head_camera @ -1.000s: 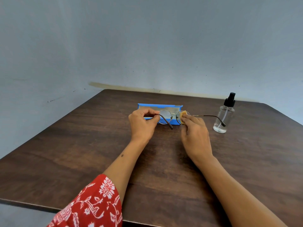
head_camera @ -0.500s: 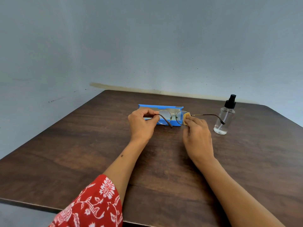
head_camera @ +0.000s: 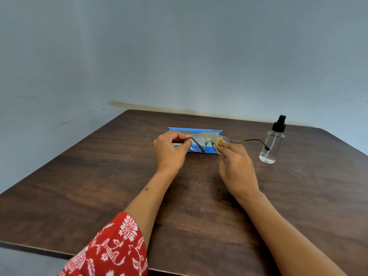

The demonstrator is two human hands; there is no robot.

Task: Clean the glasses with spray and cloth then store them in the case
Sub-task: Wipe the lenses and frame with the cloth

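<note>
Thin metal-framed glasses [head_camera: 207, 140] with round lenses are held just above the table, temples unfolded. My left hand [head_camera: 171, 151] pinches the left temple hinge. My right hand [head_camera: 236, 166] presses a small yellow cloth [head_camera: 219, 145] over the right lens, pinched between thumb and fingers. The right temple reaches out toward the clear spray bottle [head_camera: 272, 144] with its black pump, which stands upright at the right. Behind the glasses lies the open blue case [head_camera: 209, 131], partly hidden by my hands and the frame.
The dark wooden table [head_camera: 99, 186] has its near edge at the bottom and its left edge running diagonally. A grey wall rises right behind the far edge. A red patterned sleeve [head_camera: 111, 250] covers my left upper arm.
The yellow cloth has slid over the right lens, from its outer edge down to its lower part. My left hand keeps the same hold on the frame.
</note>
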